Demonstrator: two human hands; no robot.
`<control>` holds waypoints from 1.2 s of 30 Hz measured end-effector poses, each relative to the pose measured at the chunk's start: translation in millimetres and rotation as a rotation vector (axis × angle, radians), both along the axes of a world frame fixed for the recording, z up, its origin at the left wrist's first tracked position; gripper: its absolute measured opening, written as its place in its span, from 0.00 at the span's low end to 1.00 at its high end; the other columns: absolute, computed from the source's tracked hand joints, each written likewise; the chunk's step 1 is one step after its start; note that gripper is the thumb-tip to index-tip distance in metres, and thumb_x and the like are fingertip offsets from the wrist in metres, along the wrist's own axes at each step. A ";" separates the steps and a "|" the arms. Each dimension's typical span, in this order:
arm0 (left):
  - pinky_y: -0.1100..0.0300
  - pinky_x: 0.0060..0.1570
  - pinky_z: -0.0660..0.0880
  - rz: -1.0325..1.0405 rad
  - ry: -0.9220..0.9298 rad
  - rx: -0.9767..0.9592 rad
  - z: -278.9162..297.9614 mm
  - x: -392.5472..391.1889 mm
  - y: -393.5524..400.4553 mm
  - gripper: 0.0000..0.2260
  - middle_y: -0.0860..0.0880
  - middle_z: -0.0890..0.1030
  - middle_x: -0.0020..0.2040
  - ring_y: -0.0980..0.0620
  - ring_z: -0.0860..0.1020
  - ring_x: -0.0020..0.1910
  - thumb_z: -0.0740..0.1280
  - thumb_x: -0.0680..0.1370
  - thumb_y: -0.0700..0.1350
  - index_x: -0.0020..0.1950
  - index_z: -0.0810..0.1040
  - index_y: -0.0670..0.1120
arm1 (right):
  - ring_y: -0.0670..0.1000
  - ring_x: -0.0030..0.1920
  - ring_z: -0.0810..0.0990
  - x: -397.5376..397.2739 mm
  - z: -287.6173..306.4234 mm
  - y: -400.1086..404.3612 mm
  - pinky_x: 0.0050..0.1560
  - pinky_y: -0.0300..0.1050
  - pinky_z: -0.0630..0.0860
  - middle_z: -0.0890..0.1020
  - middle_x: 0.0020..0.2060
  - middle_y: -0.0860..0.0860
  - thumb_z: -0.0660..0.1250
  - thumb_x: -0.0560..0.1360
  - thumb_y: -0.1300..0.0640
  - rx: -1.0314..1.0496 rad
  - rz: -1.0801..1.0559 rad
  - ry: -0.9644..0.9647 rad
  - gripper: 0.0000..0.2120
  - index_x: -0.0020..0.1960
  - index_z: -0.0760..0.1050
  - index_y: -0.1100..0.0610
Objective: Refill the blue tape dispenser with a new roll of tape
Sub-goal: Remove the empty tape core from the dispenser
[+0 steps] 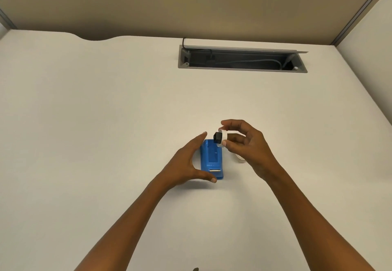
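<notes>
hidden: second roll [240, 157] lying mostly behind right hand [247, 146] | right grip pinching tape roll [223, 139] on black hub [217, 138] above blue dispenser [212, 158] | left hand [188, 162] spreading open, touching dispenser mid-counter [106, 111]

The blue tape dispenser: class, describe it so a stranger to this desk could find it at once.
Start at the grey cable hatch set into the white desk, then come toward the person. Between the left hand and right hand lies the blue tape dispenser, the only blue thing, with a metal cutter at its near end.
</notes>
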State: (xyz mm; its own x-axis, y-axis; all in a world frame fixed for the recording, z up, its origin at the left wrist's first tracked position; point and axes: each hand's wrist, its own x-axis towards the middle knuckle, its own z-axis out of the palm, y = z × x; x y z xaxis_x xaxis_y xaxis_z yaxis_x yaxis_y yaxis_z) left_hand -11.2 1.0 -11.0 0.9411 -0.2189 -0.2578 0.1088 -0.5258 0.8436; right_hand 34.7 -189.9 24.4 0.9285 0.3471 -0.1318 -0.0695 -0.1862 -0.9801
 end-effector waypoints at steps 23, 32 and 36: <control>0.65 0.49 0.78 0.446 -0.014 -0.623 49.8 -11.0 -22.9 0.11 0.53 0.85 0.47 0.55 0.82 0.47 0.71 0.70 0.42 0.52 0.82 0.49 | 0.54 0.51 0.83 -26.8 19.2 6.3 0.56 0.49 0.78 0.84 0.49 0.56 0.73 0.68 0.61 0.109 -0.114 0.019 0.15 0.54 0.80 0.54; 0.61 0.52 0.78 0.513 0.076 -0.727 50.3 -10.6 -27.0 0.11 0.47 0.84 0.51 0.51 0.83 0.49 0.70 0.72 0.40 0.54 0.82 0.46 | 0.48 0.58 0.80 -29.3 15.6 6.2 0.56 0.39 0.77 0.83 0.55 0.50 0.71 0.69 0.67 0.175 -0.099 -0.018 0.18 0.57 0.78 0.54; 0.59 0.53 0.78 0.550 0.132 -0.753 49.2 -10.0 -26.3 0.11 0.47 0.84 0.51 0.50 0.83 0.48 0.70 0.71 0.41 0.52 0.82 0.47 | 0.48 0.58 0.80 -27.1 11.7 5.2 0.53 0.38 0.77 0.83 0.55 0.48 0.71 0.68 0.69 0.231 -0.114 0.017 0.24 0.61 0.76 0.54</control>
